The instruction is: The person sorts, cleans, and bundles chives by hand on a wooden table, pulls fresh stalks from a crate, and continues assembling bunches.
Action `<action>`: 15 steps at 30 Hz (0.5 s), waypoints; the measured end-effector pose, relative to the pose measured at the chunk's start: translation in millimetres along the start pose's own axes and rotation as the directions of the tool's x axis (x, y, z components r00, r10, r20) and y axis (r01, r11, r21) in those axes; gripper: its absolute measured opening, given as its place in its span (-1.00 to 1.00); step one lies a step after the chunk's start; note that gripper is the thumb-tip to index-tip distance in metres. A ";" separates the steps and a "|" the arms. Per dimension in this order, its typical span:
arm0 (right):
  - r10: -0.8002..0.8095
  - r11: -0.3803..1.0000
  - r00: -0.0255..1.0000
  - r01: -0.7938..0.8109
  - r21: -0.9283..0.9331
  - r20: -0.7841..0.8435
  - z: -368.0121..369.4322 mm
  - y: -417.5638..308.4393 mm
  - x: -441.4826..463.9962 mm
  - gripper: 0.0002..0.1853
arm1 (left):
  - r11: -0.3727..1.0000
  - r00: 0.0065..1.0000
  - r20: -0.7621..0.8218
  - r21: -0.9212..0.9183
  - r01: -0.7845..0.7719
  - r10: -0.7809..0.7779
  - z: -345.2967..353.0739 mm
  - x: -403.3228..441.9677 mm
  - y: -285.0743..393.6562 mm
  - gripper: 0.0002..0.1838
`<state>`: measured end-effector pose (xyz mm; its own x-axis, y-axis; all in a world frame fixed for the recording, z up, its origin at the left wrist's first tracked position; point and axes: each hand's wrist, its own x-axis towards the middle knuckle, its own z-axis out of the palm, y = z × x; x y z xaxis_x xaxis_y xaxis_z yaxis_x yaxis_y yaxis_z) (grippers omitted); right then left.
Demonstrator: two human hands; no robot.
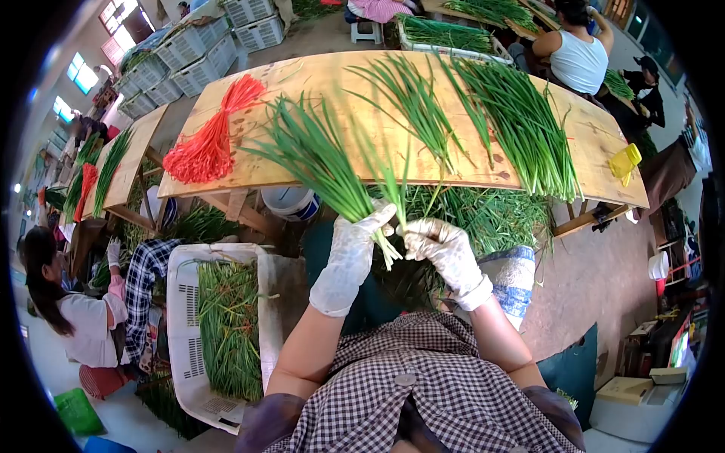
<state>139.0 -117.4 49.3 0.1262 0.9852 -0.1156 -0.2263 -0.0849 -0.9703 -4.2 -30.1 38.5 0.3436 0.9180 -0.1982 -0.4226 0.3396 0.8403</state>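
Gloved in white, my left hand (355,245) is wrapped round a bunch of green stalks (313,155), whose pale ends stick out below the fist. Close on its right, my right hand (442,253) pinches a few thin stalks (394,185) near their base, its glove stained at the fingers. Both hands are in front of the near edge of the wooden table (340,75). A loose group of stalks (414,106) and a larger pile (521,124) lie on the tabletop. Red ties (208,147) are heaped at its left.
A white crate (185,325) of greens stands at my left, a bucket (291,202) under the table. Cut leaves (491,219) lie below it. A yellow object (624,162) sits at the table's right end. One person (83,317) is at left, another (578,60) beyond the table.
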 end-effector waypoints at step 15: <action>0.414 0.068 0.907 0.052 -0.996 0.076 -25.1 32.4 -6.3 -0.62 | 0.999 0.985 -0.163 0.027 -0.046 0.050 -12.1 6.7 9.9 -0.78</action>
<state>155.1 -130.1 13.3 -0.0522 0.8701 -0.4901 0.9536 -0.1023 -0.2831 -16.2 -18.0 39.4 0.1804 0.9549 -0.2360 -0.4149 0.2914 0.8619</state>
